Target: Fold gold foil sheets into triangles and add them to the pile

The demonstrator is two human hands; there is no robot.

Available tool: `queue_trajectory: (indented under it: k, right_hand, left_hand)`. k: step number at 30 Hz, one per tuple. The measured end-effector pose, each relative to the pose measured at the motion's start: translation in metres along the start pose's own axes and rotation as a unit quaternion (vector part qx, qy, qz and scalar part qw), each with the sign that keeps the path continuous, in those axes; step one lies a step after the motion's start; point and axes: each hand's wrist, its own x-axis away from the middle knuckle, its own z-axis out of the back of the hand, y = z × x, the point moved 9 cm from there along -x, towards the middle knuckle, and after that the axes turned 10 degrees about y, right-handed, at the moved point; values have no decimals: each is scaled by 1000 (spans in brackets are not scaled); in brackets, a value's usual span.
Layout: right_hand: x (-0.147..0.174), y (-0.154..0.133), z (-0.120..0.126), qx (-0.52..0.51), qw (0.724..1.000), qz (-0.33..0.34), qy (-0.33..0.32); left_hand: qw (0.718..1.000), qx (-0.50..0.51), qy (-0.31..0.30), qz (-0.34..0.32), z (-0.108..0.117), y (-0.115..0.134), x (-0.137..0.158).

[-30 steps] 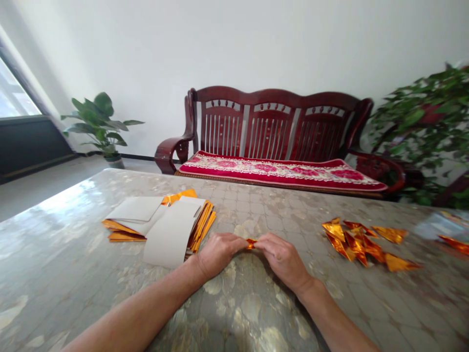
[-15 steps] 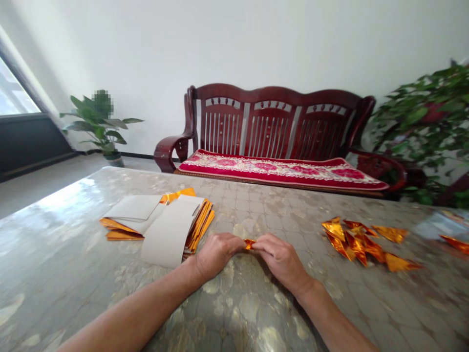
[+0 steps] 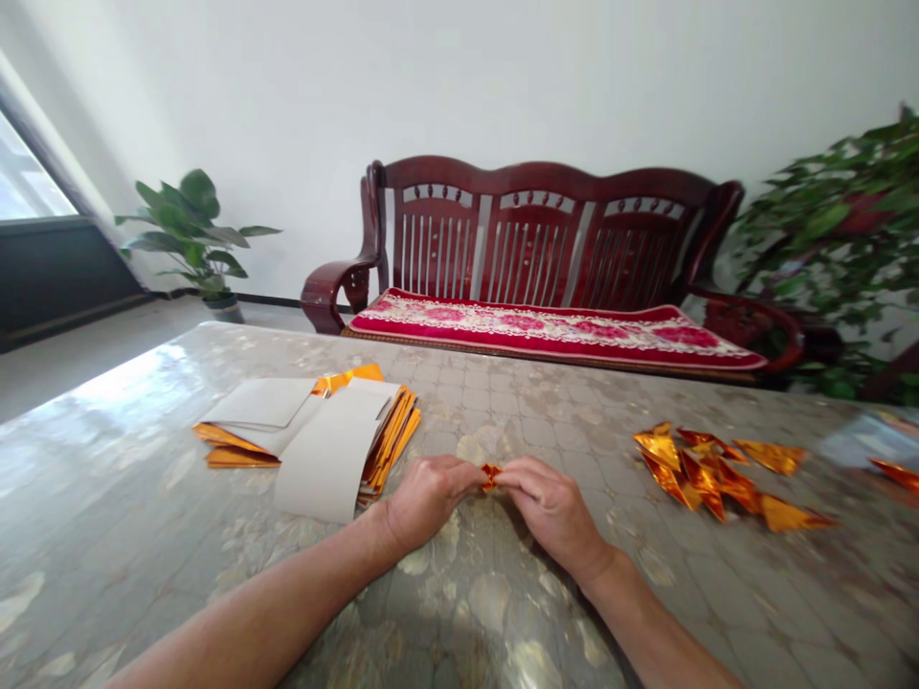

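Between my two hands is a small folded piece of gold foil paper, mostly covered by the fingers. My left hand pinches its left end, and my right hand pinches the right end. Just left of my left hand lies a stack of foil paper sheets, pale backs up, with gold edges showing along the sides. Off to the right of my right hand rests a loose pile of folded gold foil pieces, pointed in shape.
The table has a glossy patterned cover. At its right edge lies a clear plastic bag beside another foil piece. Beyond stands a dark red wooden bench with a floral cushion. Potted plants flank it.
Both hands keep their pinch on the foil paper. Its middle looks slightly more opened out and taller between the fingertips. The view has shifted a little.
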Motion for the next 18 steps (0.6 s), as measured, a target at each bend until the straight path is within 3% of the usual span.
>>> queue_trajectory:
  k: [5,11,18]
  right_hand:
    - [1,-1,0,-5,1000,-2,7]
    - [2,0,1,14,1000,0,16]
    - [1,1,1,45,999,-14,18]
  left_hand:
    - [999,24,16,23,-2,-2,0]
    - [986,70,50,141,-2,-20,4]
    - [983,-71,-58,162,-5,-22,-2]
